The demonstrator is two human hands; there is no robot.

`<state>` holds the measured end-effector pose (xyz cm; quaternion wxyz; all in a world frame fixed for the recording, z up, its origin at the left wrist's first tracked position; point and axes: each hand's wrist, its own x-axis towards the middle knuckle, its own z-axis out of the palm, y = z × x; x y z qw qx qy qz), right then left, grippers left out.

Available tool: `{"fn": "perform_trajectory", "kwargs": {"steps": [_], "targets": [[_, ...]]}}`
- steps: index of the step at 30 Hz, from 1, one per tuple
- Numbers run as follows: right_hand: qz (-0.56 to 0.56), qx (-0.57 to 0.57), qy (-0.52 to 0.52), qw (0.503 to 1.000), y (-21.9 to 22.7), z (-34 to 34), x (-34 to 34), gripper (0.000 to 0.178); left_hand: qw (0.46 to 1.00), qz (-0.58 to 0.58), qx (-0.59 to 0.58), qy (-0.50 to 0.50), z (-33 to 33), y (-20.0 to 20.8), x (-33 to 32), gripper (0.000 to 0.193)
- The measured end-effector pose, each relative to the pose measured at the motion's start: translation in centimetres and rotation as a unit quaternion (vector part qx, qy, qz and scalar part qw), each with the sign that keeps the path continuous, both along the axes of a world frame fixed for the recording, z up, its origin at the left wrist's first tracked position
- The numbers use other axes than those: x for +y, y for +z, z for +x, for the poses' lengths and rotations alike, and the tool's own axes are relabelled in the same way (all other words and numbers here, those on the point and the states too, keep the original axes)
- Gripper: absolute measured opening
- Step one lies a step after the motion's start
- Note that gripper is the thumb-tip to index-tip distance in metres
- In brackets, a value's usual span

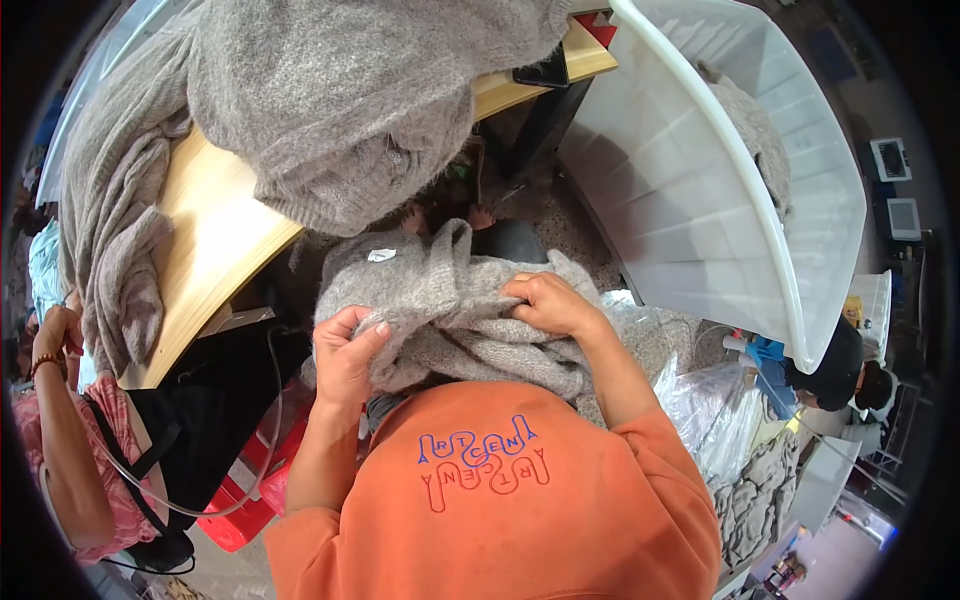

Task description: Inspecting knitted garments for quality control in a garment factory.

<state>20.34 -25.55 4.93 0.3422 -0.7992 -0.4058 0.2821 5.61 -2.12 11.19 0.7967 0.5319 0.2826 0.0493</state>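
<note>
A grey-beige knit garment [440, 290] lies bunched across my lap, with a small white tag [381, 256] on its upper left part. My left hand [347, 350] pinches its knit edge between thumb and fingers. On the other side, my right hand [550, 302] is closed on a fold of the same garment. Between the two hands the fabric is gathered in loose folds and a raised band. The fingertips of my right hand are partly hidden in the knit.
More grey knitwear [330, 90] is heaped on the wooden table [225, 225] ahead, hanging over its edge. A dark phone [543, 70] lies there. A large white plastic bin [670, 190] with knitwear stands right. Clear plastic [715, 410] lies beside me. Another person's arm [75, 450] is at far left.
</note>
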Motion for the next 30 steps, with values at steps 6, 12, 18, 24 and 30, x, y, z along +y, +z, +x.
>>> {"fn": "perform_trajectory", "kwargs": {"steps": [6,12,18,24,30], "targets": [[0.133,0.071,-0.043,0.988,1.2,-1.0,-0.2,0.028,0.998,-0.055,0.008,-0.006,0.3,-0.1,0.4,0.010],[0.232,-0.081,-0.110,0.963,3.8,-2.0,1.6,0.029,0.999,-0.048,0.005,-0.024,0.8,0.5,-0.8,0.010],[0.167,-0.262,-0.061,0.948,4.3,-2.7,2.7,0.033,0.996,-0.051,-0.001,-0.072,1.6,0.7,-2.0,0.009],[0.240,-0.291,-0.100,0.921,4.2,-2.2,3.4,0.029,0.994,-0.065,-0.019,-0.081,1.4,0.9,-1.6,0.009],[0.296,-0.267,-0.054,0.915,5.0,-3.5,3.4,0.025,0.995,-0.058,-0.014,-0.083,1.4,0.4,-1.5,0.008]]}}
